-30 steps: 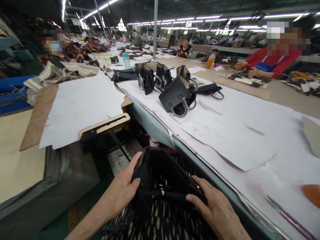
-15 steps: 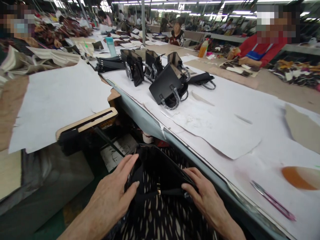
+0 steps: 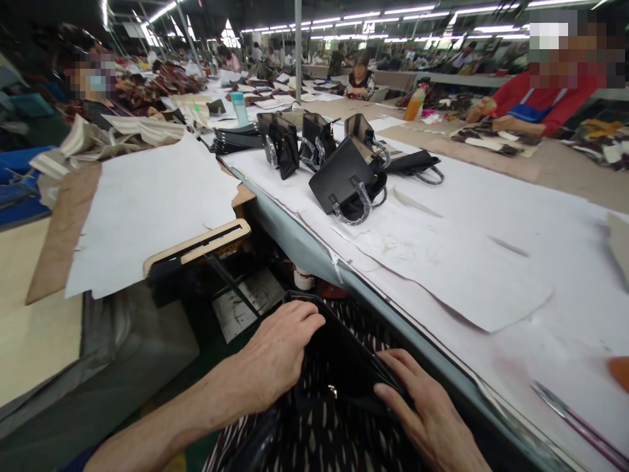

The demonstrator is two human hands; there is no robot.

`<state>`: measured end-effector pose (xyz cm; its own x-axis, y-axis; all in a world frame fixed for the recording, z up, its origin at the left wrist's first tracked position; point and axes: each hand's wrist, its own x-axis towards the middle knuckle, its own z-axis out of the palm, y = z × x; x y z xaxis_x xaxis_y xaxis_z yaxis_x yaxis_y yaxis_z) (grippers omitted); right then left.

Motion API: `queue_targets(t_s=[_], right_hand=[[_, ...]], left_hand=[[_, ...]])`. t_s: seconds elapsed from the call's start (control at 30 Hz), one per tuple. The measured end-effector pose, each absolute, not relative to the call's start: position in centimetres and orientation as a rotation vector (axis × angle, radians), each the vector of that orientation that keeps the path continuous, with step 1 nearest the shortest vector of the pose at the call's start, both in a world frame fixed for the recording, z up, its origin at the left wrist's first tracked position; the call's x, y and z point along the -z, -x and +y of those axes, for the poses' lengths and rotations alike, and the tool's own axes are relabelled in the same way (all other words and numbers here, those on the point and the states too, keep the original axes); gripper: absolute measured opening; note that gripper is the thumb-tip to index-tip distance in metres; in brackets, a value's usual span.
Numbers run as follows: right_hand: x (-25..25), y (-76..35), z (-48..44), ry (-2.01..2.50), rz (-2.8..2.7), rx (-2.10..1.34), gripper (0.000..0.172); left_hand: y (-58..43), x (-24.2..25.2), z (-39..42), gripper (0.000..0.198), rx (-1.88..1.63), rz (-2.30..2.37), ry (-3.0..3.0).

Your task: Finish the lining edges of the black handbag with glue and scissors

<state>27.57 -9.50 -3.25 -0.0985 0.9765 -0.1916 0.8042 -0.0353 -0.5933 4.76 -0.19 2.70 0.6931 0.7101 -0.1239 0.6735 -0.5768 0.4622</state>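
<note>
On my lap, over patterned cloth, lies a black handbag (image 3: 339, 351) with its mouth spread apart. A small gold-coloured metal fitting (image 3: 333, 392) shows at its near side. My left hand (image 3: 278, 347) is closed over the bag's left edge, its fingertips bent in at the opening and the thumb hidden. The right rim is pinched between the thumb and fingers of my right hand (image 3: 425, 400). Deep inside, the bag is too dark to make out.
Black handbags (image 3: 344, 177) with wrapped handles stand on the white-covered table (image 3: 472, 282). A pink-handled cutting tool (image 3: 580, 419) lies at the right. Leftward are a wooden-topped frame (image 3: 196, 249) and a paper-covered table (image 3: 152, 210). A co-worker in red (image 3: 555, 105) handles pieces across the table.
My left hand has moved from the bag's outer left side up over its rim, fingers now curled inward. My right hand keeps its grip. The view has turned slightly left.
</note>
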Motion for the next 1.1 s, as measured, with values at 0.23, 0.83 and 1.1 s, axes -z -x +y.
queue_targets(t_s=[0.23,0.83,1.1], right_hand=[[2.9,-27.1,-9.4,1.879,-1.973,-0.740,0.033],[3.3,-27.3,-8.4,1.985,-1.740,-0.873,0.036],[3.5,-27.4,-8.5,1.997,-1.705,-0.937,0.038]], left_hand=[[-5.2,-3.9,0.2,0.025,0.115,0.646,-2.491],[-4.1,0.2,1.2,0.012,0.098,1.243,-2.441],[-4.0,0.1,1.5,0.029,0.064,1.220,-2.472]])
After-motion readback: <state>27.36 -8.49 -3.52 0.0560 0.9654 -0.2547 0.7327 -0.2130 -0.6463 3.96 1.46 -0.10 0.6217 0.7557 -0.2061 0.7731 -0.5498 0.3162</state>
